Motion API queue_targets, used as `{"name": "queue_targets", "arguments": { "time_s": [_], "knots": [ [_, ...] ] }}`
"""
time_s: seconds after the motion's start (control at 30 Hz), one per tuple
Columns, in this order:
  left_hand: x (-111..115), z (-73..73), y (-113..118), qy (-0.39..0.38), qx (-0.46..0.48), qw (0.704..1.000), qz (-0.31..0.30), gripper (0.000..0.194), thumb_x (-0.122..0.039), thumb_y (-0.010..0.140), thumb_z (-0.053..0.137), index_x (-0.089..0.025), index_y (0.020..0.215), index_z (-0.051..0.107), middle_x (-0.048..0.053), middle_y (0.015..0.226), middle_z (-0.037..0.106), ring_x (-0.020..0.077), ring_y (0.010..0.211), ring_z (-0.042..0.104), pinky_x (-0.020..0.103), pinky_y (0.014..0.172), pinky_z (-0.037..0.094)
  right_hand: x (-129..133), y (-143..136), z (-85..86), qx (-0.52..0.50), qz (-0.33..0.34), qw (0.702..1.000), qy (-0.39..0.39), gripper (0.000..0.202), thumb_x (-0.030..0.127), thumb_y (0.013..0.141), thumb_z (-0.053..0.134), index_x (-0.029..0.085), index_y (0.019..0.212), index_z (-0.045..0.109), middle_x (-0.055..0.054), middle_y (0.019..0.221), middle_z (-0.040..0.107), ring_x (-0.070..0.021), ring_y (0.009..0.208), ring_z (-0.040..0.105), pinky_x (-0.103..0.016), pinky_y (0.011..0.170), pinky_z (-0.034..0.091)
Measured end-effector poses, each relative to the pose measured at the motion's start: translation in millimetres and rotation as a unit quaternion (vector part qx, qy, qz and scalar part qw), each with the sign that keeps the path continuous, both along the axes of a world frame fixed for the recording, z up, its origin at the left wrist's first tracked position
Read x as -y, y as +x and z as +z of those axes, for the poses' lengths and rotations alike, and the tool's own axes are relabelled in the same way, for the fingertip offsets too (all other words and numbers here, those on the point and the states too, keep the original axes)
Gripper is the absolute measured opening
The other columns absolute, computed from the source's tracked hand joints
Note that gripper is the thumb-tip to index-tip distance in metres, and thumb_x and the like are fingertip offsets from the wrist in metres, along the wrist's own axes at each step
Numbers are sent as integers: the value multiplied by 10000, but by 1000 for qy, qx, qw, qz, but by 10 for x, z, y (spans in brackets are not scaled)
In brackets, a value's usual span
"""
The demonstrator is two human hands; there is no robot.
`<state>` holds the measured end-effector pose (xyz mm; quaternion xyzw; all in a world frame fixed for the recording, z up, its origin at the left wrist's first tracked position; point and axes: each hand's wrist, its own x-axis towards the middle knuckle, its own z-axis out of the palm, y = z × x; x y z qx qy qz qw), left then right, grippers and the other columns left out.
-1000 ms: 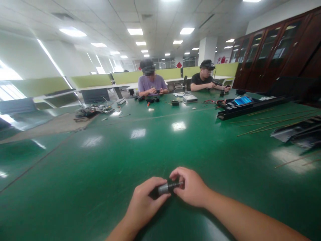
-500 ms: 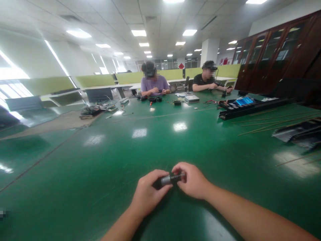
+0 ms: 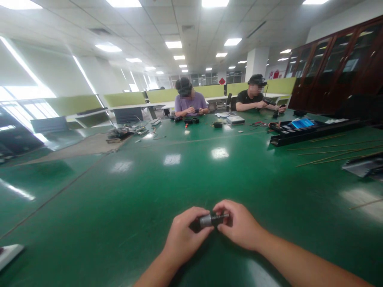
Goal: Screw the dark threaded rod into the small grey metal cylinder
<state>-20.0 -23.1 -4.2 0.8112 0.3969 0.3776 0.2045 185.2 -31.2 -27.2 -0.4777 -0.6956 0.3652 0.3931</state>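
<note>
One black-and-silver cylinder (image 3: 206, 221) is held over the green surface's (image 3: 143, 191) near side, fingers of the left hand (image 3: 186, 232) gripping its body, seemingly to steady it, while the right hand's (image 3: 243, 228) curl around its thin end, whether pinching cannot be told.

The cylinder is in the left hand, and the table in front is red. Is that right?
Not quite: the table in front is green, not red, as the head view shows. The cylinder is in the left hand.

Thin rods (image 3: 313, 161) lie near a black channel (image 3: 289, 138), a wooden cabinet (image 3: 330, 77) standing behind.
</note>
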Motion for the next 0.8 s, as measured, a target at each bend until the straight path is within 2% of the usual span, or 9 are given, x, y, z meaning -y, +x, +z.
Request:
{"name": "queue_targets", "arguments": {
  "time_s": [0.17,0.47,0.7,0.8],
  "knots": [
    [10,1,9,-3,-3,1000,6,210,-171,736,747,-211,935,697,29,895,732,179,804,684,264,734,531,34,-13,2,-37,9,999,-11,411,62,677,638,223,1055,633,-6,917,664,-149,721,621,-245,659,486],
    [-4,3,15,-9,14,1000,6,230,-153,732,757,-218,945,704,20,911,737,174,831,691,260,765,535,58,11,85,-34,18,999,15,225,121,739,657,208,943,691,-16,857,677,-166,750,622,-266,689,486],
    [14,-3,13,-5,26,1000,-5,219,-155,738,759,-224,939,705,10,906,738,163,828,694,245,761,538,79,-16,114,-67,14,998,-10,250,131,735,671,198,974,694,-26,880,701,-177,797,649,-274,733,499],
    [14,-4,18,-6,26,1000,-8,209,-166,738,765,-222,932,708,15,908,740,168,836,696,249,771,543,82,-18,124,-60,9,998,-10,211,129,729,673,193,928,697,-18,844,702,-172,777,648,-266,722,495]
  ]
}}
